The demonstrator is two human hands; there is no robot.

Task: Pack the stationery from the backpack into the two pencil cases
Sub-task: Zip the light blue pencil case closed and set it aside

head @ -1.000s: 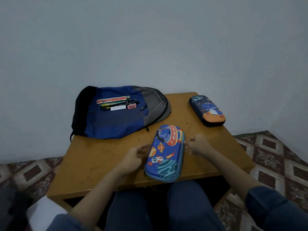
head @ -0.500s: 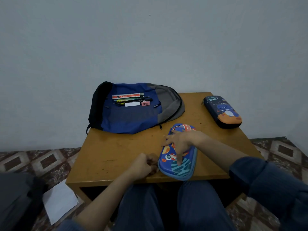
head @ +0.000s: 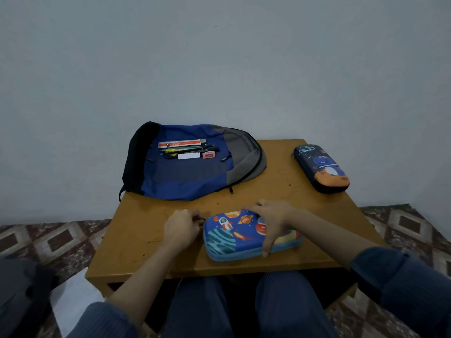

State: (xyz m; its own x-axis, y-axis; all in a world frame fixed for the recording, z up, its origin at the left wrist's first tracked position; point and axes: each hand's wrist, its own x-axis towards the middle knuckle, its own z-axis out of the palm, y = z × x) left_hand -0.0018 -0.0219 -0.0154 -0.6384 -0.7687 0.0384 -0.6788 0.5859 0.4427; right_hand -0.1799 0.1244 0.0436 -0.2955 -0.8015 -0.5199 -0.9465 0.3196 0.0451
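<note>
The blue, planet-and-rocket-printed pencil case (head: 234, 237) lies flat on the bench (head: 146, 240) in front of the backpack (head: 190, 181), with the right hand (head: 271, 220) clasped over it and the left hand (head: 181, 226) bunched at its end, its grip unclear, while stationery (head: 188, 151) lies atop the backpack and a dark second case (head: 321, 168) sits right of it.

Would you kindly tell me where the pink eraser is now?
In the head view, the pink eraser lies on the backpack, far left on the table, just right of the white block.
</note>
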